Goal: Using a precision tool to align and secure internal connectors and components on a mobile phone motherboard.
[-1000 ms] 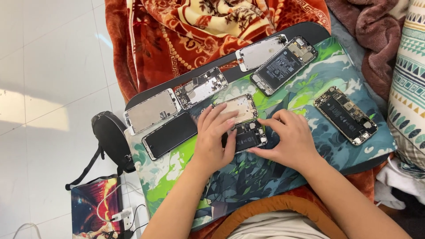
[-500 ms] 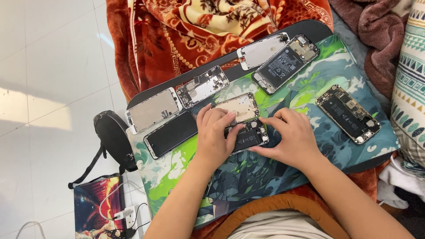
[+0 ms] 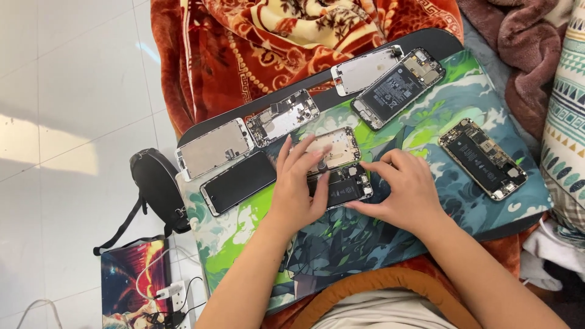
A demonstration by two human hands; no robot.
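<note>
Left hand (image 3: 298, 186), right hand (image 3: 405, 192) on opened phone (image 3: 344, 186) (green mat (image 3: 244, 244)).

opened phone (image 3: 341, 187) | back off, dark battery exposed | flat on green mat | screen panel (image 3: 332, 148) just above

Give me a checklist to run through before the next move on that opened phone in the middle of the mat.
1. Left hand steadies the lifted screen panel: ok, fingers rest on it.
2. Right hand braces the opened phone body: ok, fingertips at its right edge.
3. Phone body lies flat on the green mat: ok.
4. Cable between panel and body free: cannot tell, hidden by fingers.
5. Neighbouring black phone apart from the work: ok, beside the left hand, not touching.
</note>
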